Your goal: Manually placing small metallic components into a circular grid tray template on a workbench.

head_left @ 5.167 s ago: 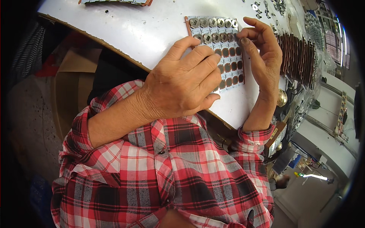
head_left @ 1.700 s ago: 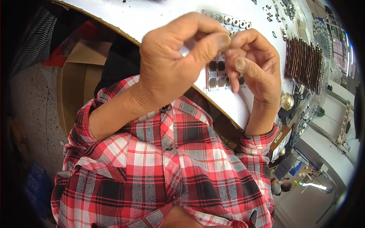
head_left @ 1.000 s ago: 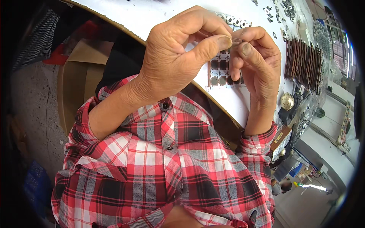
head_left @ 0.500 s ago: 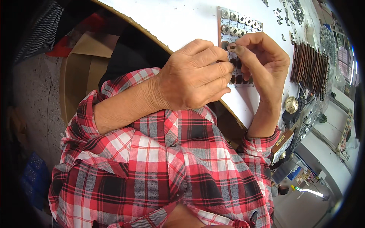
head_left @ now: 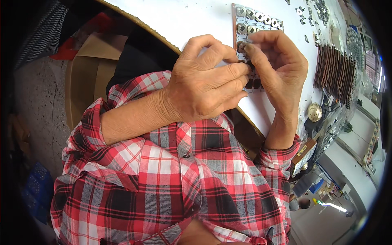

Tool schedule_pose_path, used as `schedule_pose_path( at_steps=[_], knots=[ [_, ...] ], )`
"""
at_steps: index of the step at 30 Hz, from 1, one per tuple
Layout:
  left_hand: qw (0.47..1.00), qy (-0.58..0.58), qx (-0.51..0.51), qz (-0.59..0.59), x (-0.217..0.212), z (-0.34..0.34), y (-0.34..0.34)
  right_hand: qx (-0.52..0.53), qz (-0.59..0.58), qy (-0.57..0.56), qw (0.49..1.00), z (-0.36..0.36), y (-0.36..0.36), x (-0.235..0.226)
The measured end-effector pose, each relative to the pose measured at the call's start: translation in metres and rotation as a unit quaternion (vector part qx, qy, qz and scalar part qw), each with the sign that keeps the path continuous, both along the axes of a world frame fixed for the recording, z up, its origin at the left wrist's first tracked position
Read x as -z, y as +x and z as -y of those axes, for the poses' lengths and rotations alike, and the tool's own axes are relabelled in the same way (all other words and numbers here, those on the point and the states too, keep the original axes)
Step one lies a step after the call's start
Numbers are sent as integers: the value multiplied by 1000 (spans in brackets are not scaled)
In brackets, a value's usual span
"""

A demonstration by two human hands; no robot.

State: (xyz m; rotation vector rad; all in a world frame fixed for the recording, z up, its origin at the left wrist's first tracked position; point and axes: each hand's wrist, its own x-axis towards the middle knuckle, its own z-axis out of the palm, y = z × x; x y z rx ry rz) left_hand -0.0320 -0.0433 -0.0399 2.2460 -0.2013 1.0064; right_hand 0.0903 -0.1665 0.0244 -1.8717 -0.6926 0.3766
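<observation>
A flat panel of small circuit boards (head_left: 238,18) lies at the table's near edge, with rows of round silver metal pieces (head_left: 241,28) at its far end and dark round spots (head_left: 250,83) nearer me. Over its near left side my left hand (head_left: 208,77) is curled, its index finger bent at the panel's edge and the other fingers pressed together; their tips and whatever they hold are hidden. My right hand (head_left: 281,67) reaches in from the right, its thumb tip against a small round metal piece (head_left: 241,47) on the panel. The right index finger is blurred and raised apart from the thumb.
The white table (head_left: 179,18) has a worn brown edge. A stack of dark brown strips (head_left: 335,75) stands to the right, near a round metal object (head_left: 314,112). Small metal parts (head_left: 318,12) are scattered at the far right. A cardboard box (head_left: 87,73) sits below left.
The small metal piece, earlier between the fingertips of both hands, is now at the panel under my right thumb. The left index finger has lifted and drawn back; the right index has moved from the thumb.
</observation>
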Motion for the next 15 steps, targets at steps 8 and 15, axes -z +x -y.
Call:
schedule_pose_path(
  at_steps=[8, 15],
  knots=[
    [1000, -1, -4, 12, 0, 1, 5, -45, 87, -105, 990, 2, 2, -3],
    [999, -11, 9, 34, -3, -1, 8, -97, 96, -73, 988, 4, 11, 4]
  ],
)
